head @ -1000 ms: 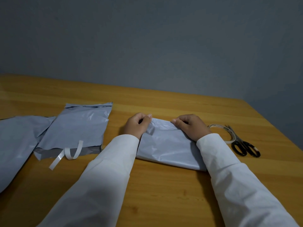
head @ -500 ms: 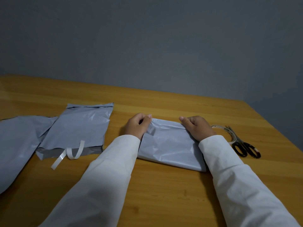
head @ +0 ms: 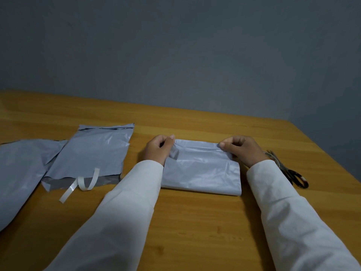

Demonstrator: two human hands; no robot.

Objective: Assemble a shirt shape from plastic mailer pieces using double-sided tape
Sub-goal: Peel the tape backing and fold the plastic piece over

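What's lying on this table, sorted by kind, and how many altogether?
Grey mailer pieces: 3 (one under the hands, one in the middle, one at far left)
White tape strip: 1
Scissors: 1
Total: 5

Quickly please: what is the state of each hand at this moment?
Left hand: closed, fingers pinching the far left corner of the folded mailer piece.
Right hand: closed, fingers pinching its far right corner.

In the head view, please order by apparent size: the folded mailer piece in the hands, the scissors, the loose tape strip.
1. folded mailer piece
2. and 3. unsure: scissors, partly hidden by the sleeve, and loose tape strip look similar.
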